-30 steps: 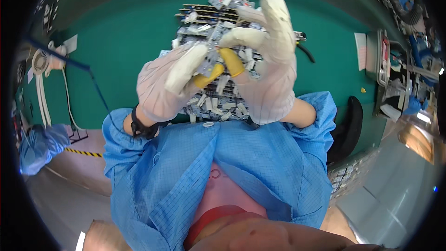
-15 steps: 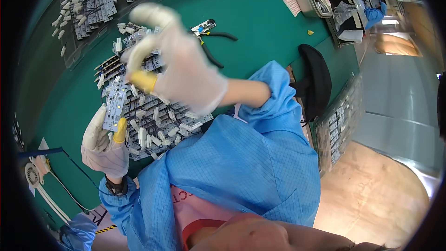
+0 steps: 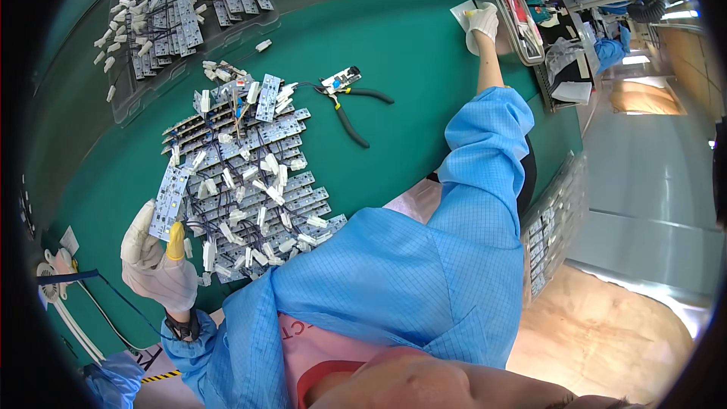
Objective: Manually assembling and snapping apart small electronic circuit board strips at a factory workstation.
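My left hand (image 3: 159,265), in a white glove with a yellow thumb tip, pinches the lower end of an LED circuit board (image 3: 169,201) at the left side of a board pile. At the far right, my gloved right hand (image 3: 482,26) reaches to a white label sheet (image 3: 459,12) lying beside a metal tin. Its fingers are drawn together over the sheet, hiding much of it and anything between them. Stacked LED boards (image 3: 265,136) with dark wires and white connectors cover the mat in front of me.
Black-handled pliers (image 3: 350,117) lie right of the pile next to a small white device (image 3: 341,78). A clear tray (image 3: 121,110) of boards stands at the back left. The metal tin (image 3: 522,30) is by my right hand. A small white fan (image 3: 53,280) sits left.
My right hand has swung from above the board pile to the label sheet at the far right. My left hand still holds the board, slightly lower and further left.
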Tool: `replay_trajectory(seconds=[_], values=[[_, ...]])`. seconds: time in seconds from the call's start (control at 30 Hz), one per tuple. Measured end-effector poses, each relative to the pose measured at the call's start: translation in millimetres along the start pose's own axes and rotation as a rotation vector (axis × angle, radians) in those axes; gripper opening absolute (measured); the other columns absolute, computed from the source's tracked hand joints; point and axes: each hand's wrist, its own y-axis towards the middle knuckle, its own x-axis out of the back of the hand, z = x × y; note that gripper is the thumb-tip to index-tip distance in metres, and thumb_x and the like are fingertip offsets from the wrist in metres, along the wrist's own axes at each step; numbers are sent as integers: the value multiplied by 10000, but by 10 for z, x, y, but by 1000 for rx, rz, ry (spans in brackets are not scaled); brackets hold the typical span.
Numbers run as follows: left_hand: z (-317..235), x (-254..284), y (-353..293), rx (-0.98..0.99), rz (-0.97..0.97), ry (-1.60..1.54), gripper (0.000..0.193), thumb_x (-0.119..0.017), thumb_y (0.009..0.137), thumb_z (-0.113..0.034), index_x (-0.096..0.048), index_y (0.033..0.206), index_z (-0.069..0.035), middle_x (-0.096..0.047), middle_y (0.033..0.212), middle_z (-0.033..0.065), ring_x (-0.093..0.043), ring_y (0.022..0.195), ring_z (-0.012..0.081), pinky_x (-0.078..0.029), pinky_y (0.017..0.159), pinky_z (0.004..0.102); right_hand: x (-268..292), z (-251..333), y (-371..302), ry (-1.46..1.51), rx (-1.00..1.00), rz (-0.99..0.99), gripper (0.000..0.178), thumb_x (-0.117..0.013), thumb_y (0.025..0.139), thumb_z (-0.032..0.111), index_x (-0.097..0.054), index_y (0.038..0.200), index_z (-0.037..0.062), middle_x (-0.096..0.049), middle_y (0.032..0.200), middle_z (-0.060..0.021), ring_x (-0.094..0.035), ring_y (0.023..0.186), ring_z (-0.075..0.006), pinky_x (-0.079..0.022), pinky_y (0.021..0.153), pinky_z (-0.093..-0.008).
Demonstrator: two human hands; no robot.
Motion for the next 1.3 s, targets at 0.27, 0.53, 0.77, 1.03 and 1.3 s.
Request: replay_trajectory(seconds=[0.27, 0.53, 0.77, 1.03, 1.3], values=[[1, -25, 17, -41, 52, 31, 493, -701, 809, -56, -488, 1235, 71, -635, 1097, 186, -640, 985, 204, -482, 887, 286, -35, -66, -28, -395, 369, -71, 377, -593, 842, 312, -492, 1110, 66, -611, 930, -185, -636, 880, -352, -513, 760, -433], [86, 3, 11, -19, 22, -54, 479, -694, 815, -55, -488, 1230, 66, -619, 1123, 199, -634, 1011, 229, -478, 902, 306, 386, -126, -481, -215, 320, 82, 213, -568, 846, 169, -653, 1037, 130, -646, 1004, -195, -615, 958, -348, -499, 798, -445], [-156, -80, 177, 224, 210, -238, 506, -714, 818, -251, -520, 1133, 94, -607, 1053, 152, -615, 909, 179, -492, 811, 291, 1351, 1732, -2025, 605, 540, 728, 473, -645, 829, 78, -500, 1277, 32, -609, 1170, -122, -619, 985, -207, -484, 901, -307], [-335, -320, 230, 30, 285, -349, 492, -787, 683, -88, -611, 1129, 26, -657, 1062, 116, -634, 895, 172, -505, 752, 270, 1987, 2836, -3120, 1102, 188, 1591, 341, -628, 865, 142, -547, 1181, 42, -629, 805, -46, -570, 591, -76, -442, 474, -192], [-246, -154, 147, 6, 209, -380, 431, -788, 679, -183, -671, 1076, -61, -653, 1054, 107, -644, 885, 187, -514, 766, 267, 1941, 2909, -3214, 1135, 329, 1528, 401, -649, 854, 224, -542, 1155, -18, -640, 800, -80, -562, 575, -77, -447, 513, -186]])
